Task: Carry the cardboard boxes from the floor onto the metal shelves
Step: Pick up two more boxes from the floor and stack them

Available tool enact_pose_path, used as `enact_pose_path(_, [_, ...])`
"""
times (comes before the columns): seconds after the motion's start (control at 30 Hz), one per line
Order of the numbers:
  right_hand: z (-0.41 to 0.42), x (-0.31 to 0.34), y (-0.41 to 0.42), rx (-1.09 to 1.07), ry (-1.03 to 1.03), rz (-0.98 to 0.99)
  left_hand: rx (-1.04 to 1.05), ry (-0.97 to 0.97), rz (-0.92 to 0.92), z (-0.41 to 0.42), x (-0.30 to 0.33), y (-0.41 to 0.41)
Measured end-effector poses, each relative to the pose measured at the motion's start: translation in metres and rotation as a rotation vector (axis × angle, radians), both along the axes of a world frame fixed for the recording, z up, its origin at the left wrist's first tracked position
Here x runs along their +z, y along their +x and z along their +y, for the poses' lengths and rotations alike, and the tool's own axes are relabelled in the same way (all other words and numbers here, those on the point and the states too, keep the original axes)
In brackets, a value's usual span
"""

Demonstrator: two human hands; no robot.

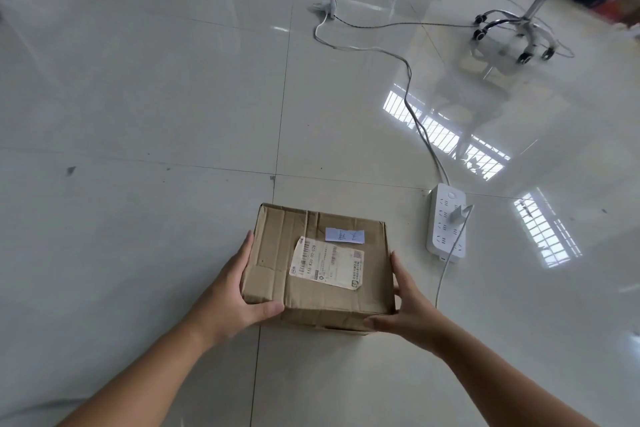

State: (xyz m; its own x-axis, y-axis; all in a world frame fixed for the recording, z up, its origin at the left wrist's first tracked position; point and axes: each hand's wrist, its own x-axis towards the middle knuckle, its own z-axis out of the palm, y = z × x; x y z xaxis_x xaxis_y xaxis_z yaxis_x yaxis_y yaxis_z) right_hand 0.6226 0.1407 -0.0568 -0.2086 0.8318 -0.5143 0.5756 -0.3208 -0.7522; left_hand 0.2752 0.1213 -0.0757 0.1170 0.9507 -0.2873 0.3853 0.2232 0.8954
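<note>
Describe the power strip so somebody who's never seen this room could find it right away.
Start at the brown cardboard box held between the left hand and right hand above the glossy tiled floor. Just right of it lies the white plastic power strip, the only flat white bar there, with one white plug in it.

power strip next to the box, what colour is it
White, with a white cable; the power strip lies on the floor right of the cardboard box, seen in the head view.

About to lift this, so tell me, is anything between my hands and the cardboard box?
No. The left hand and right hand already clasp opposite sides of the cardboard box.
</note>
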Motion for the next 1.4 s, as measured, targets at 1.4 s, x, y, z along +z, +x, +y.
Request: enact_pose_path(1.4, [0.0,-0.01,0.006,-0.015,-0.021,0.126,-0.048,-0.014,-0.049,0.008,-0.001,0.002])
